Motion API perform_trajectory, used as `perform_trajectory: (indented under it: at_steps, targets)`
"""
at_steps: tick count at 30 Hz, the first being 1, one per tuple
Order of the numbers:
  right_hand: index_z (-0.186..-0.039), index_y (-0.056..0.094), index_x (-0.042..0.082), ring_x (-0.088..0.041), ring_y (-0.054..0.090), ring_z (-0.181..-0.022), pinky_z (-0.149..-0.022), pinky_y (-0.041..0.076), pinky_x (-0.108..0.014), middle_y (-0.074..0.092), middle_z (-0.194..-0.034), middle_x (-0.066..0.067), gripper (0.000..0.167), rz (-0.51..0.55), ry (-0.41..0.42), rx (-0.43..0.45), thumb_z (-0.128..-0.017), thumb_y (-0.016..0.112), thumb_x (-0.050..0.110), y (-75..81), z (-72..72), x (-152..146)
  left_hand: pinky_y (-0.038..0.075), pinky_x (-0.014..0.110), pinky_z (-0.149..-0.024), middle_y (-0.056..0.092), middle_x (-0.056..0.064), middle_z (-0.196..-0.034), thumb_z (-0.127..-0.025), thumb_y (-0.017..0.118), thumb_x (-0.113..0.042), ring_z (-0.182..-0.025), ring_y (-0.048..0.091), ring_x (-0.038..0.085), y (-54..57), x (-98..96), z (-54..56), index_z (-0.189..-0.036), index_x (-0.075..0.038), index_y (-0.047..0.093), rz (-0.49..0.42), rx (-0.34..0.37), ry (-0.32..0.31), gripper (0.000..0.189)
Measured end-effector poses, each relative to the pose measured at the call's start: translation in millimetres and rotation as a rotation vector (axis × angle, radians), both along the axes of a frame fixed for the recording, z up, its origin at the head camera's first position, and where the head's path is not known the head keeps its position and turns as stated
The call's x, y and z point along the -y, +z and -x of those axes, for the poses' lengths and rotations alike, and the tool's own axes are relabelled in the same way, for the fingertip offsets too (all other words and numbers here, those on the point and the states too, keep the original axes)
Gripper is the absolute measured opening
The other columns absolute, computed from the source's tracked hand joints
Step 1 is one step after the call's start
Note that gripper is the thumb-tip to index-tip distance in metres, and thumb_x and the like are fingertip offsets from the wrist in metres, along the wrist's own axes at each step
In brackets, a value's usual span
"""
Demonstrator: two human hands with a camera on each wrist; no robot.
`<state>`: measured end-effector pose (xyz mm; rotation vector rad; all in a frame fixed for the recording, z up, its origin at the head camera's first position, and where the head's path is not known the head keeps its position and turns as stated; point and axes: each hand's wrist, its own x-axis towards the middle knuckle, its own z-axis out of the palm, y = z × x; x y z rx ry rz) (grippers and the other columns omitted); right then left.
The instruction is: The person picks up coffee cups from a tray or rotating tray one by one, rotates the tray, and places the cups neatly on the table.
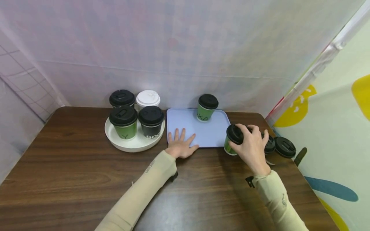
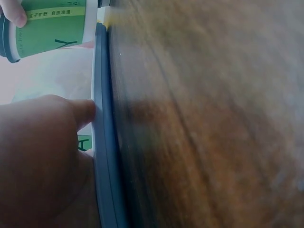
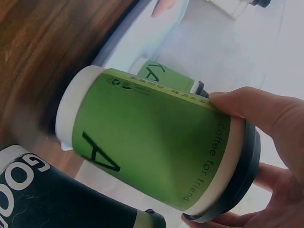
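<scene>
My right hand grips a green paper coffee cup by its black lid end, at the right front corner of a pale blue rectangular tray. The right wrist view shows its thumb and fingers around the cup near the lid. Spread flat, my left hand rests on the tray's front edge, fingers reaching over its surface. Another green coffee cup with a black lid stands upright toward the back of the tray. Right beside the gripped cup is a dark coffee cup, partly behind my right hand in the head view.
Left of the blue tray, a round white tray carries several lidded cups, one with a white lid. Another black-lidded cup stands by the table's right edge. A curtain hangs behind the wooden table.
</scene>
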<state>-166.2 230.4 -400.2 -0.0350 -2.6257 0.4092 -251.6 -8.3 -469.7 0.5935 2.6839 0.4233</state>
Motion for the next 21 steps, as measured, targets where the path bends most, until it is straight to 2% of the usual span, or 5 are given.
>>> perform_trajectory:
  at_steps: [21]
  targets:
    - [-0.129, 0.067, 0.009, -0.05, 0.05, -0.123, -0.114, 0.013, -0.082, 0.058, -0.128, -0.032, 0.063, -0.018, 0.011, -0.022, -0.073, 0.093, 0.022, -3.2, -16.3, -5.9, -0.006, 0.066, -0.129, 0.0, 0.017, -0.176, -0.106, 0.029, -0.063, -0.162, -0.007, 0.046, 1.5, -0.5, 0.1, -0.166, -0.035, 0.02, 0.002, -0.005, 0.0, 0.067]
